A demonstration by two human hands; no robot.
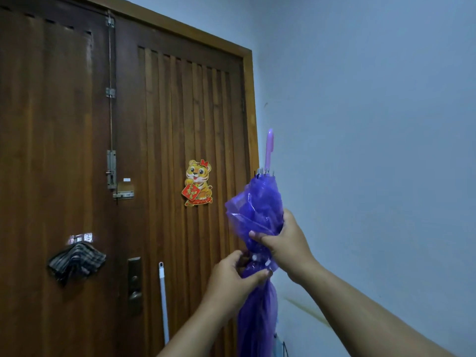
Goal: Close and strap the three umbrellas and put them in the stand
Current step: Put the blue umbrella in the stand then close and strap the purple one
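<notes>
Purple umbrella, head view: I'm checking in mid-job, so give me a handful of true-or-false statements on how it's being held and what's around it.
1. Both hands grip the purple umbrella. True: the left hand pinches the gathered canopy below the right hand.
2. The umbrella is fully open. False: its canopy is folded and bunched around the shaft.
3. The umbrella's handle points upward. True.
4. A tiger sticker is on the blue wall. False: it is on the wooden door.
5. The umbrella already stands in a stand. False: it is held up in the air; no stand is clearly in view.
</notes>
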